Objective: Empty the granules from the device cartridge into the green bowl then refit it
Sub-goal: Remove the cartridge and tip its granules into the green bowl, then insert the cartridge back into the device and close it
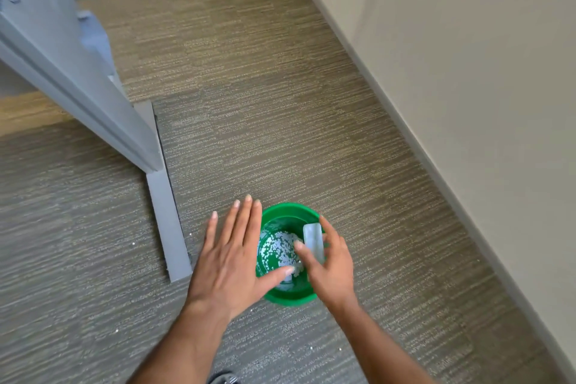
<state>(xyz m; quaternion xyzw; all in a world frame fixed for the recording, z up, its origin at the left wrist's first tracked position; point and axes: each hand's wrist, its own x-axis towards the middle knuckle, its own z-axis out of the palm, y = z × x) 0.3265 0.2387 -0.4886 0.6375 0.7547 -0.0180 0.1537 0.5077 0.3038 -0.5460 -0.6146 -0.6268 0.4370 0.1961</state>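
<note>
A grey door frame (93,97) stands at ten o'clock, its base strip (168,227) running down beside the one green bowl (290,212) on the carpet (280,103). The left hand (232,259) is spread flat and empty, covering the bowl's nine o'clock rim. White granules (280,249) lie inside. The right hand (330,262), at three o'clock, pinches one translucent cartridge (313,241) over the bowl. Four stray granules dot the carpet. A beige wall (467,72) rises at two o'clock.

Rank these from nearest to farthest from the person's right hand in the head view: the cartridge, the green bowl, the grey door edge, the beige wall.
1. Cartridge: held in the right hand.
2. Green bowl: directly beneath the hand.
3. Grey door edge: on the floor, left of the bowl.
4. Beige wall: up and to the right.
</note>
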